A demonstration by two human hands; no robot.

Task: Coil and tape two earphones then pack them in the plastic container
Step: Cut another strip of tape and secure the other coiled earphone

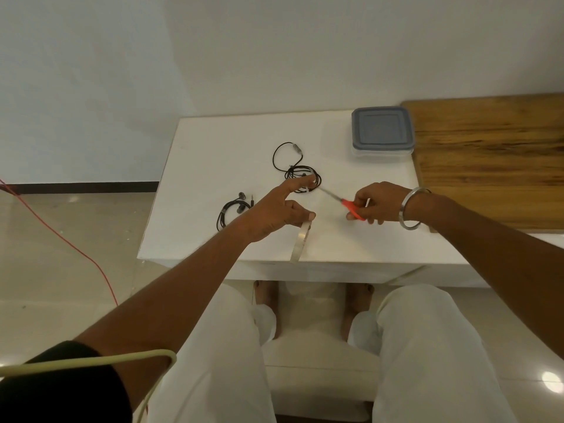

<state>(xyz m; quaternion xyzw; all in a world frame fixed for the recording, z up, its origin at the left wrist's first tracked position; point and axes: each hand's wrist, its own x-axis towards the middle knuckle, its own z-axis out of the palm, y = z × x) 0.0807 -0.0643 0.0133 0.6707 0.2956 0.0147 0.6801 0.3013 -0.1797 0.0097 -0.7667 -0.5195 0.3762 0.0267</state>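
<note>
Earphones (302,178), thin black coiled wire, pinned under left hand (276,213) forefinger.

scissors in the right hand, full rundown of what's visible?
The scissors have orange-red plastic handles and slim metal blades. The right hand grips the handles above the white table. The blades point up-left toward the coiled black earphone, tips near the left hand's index finger. Whether the blades are open is unclear.

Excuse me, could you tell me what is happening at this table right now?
A person is taping a coiled black earphone on the white table. The left hand presses it with the forefinger while holding a clear tape roll; the right hand aims red-handled scissors at it. Another coiled earphone and the lidded plastic container wait nearby.
</note>
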